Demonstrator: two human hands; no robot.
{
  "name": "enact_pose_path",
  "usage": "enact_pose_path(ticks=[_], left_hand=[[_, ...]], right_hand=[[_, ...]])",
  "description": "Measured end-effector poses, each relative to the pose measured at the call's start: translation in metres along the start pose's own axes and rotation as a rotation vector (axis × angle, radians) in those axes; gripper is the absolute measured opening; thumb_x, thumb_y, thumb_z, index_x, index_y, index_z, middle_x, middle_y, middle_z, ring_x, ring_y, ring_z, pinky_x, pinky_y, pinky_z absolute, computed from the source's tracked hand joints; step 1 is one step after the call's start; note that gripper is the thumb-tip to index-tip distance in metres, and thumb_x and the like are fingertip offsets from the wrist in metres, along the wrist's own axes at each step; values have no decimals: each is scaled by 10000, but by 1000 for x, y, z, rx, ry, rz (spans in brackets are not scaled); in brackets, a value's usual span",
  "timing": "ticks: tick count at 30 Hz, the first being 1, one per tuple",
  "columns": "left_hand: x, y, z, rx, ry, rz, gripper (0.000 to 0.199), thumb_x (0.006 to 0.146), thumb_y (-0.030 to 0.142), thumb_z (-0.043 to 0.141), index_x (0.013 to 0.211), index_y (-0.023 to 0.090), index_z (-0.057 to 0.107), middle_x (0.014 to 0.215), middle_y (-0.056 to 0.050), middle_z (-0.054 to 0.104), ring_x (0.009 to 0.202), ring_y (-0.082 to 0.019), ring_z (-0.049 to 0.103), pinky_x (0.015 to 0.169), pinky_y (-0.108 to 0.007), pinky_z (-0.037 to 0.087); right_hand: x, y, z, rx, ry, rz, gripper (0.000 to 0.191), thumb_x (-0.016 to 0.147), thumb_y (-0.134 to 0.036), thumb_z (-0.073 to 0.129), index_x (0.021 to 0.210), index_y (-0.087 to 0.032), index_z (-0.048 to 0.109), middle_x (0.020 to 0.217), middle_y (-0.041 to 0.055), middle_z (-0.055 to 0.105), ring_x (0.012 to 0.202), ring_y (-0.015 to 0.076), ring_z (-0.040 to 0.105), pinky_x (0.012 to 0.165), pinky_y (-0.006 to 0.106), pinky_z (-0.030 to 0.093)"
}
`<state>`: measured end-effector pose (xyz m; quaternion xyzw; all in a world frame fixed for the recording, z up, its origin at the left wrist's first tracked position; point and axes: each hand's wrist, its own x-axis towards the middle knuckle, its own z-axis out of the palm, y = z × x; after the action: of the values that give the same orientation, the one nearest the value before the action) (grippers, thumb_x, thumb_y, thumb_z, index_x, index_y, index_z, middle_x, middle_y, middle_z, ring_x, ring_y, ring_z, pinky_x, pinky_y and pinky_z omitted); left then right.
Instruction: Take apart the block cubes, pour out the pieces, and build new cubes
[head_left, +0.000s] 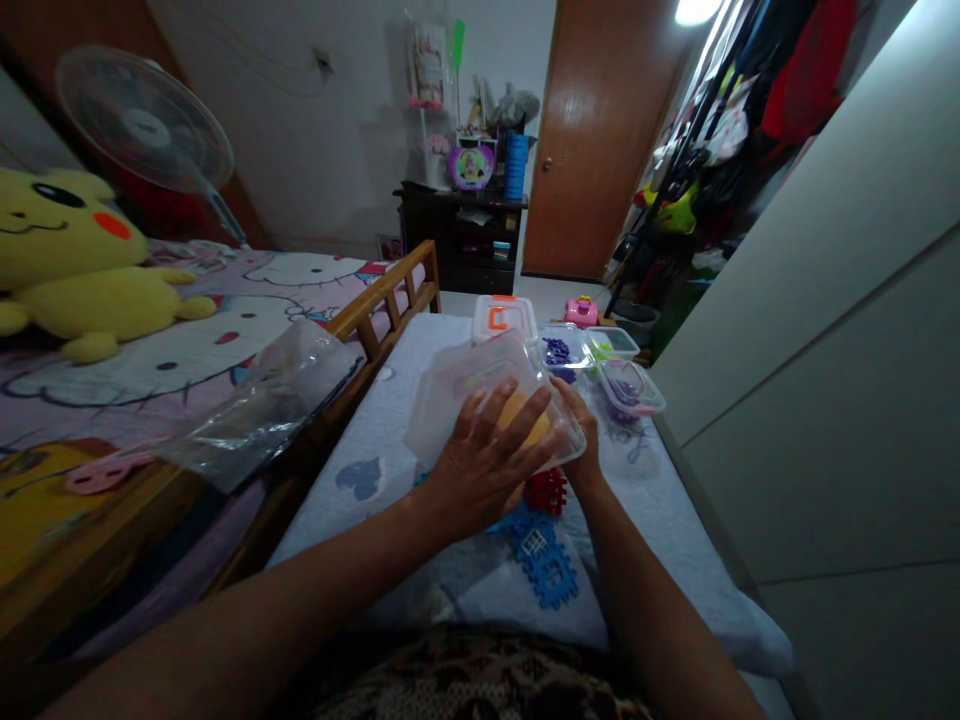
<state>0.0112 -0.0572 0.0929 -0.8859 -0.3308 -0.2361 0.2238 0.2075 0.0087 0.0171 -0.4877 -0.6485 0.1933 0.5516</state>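
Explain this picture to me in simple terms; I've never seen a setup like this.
There is no machine here: a person works with two bare hands, seen from a camera worn on their head, looking forward and down. The left hand spreads its fingers across a tilted translucent container, and the right hand supports its right side. Nearby on the cloth-covered surface lie blue notched pieces and a red one. Farther back are a box with an orange handle and clear tubs, one holding purple pieces.
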Motion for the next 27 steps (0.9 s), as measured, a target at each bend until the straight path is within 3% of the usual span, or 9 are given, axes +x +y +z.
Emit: enact_pose_path(ticks=[4, 8, 10, 14, 16, 21, 24, 27], left_hand=[[-3, -5, 4, -5, -25, -121, 1016, 671, 602, 779, 1520, 311, 304, 1644, -135, 188, 1491, -479, 23, 1145, -700, 45], [-6, -12, 6, 0, 32, -230, 1012, 702, 563, 777, 1537, 301, 270, 1654, -166, 105, 1473, -493, 114, 1138, -702, 81], [-10, -20, 6, -13, 70, -241, 966, 734, 544, 758, 1536, 316, 270, 1663, -154, 44, 1460, -483, 167, 1137, -671, 147], [-17, -40, 2, -63, 116, -252, 981, 734, 534, 757, 1545, 359, 233, 1673, -100, -45, 1461, -482, 169, 1134, -644, 201], [-21, -50, -2, -97, 124, -280, 1059, 692, 519, 789, 1554, 356, 195, 1669, -93, -83, 1467, -489, 145, 1145, -646, 194], [-29, -76, -15, -148, 164, -400, 1189, 605, 487, 852, 1548, 380, 136, 1659, -74, -77, 1486, -488, 65, 1158, -661, 187], [-35, -98, -15, -191, 189, -513, 1223, 567, 509, 871, 1541, 372, 144, 1649, -89, -31, 1493, -474, 38, 1169, -662, 168], [-43, -126, -2, -274, 215, -659, 1195, 558, 531, 871, 1527, 342, 196, 1627, -116, 50, 1495, -452, 73, 1178, -643, 186]], right_hand=[[10, -12, 8, -130, 51, -70, 390, 896, -321, 550, 1246, -175, 644, 1248, 127, 679, 1167, 273, 622, 1045, 468, 472], [14, -22, 16, -157, 54, -99, 339, 916, -328, 528, 1193, -186, 662, 1190, 125, 695, 1144, 272, 618, 1029, 473, 477], [15, -23, 18, -116, 39, -74, 387, 911, -329, 546, 1275, -214, 607, 1207, 114, 685, 1138, 261, 616, 1010, 473, 487], [19, -11, 22, -69, -1, 46, 661, 870, -295, 586, 1483, -190, 361, 1266, 146, 647, 1136, 258, 618, 990, 470, 493], [23, -2, 26, -155, -95, 98, 642, 857, -308, 595, 1452, -160, 404, 1298, 165, 627, 1196, 284, 585, 1037, 488, 450], [31, 6, 40, -419, -498, 186, 646, 849, -443, 626, 1406, -147, 487, 1400, 177, 558, 1313, 334, 489, 1101, 502, 369], [32, 2, 39, -473, -655, 154, 674, 844, -448, 634, 1430, -157, 473, 1412, 171, 531, 1304, 322, 491, 1096, 475, 374], [32, 0, 27, -428, -765, 73, 647, 828, -405, 662, 1411, -170, 503, 1388, 163, 535, 1267, 304, 517, 1087, 456, 386]])
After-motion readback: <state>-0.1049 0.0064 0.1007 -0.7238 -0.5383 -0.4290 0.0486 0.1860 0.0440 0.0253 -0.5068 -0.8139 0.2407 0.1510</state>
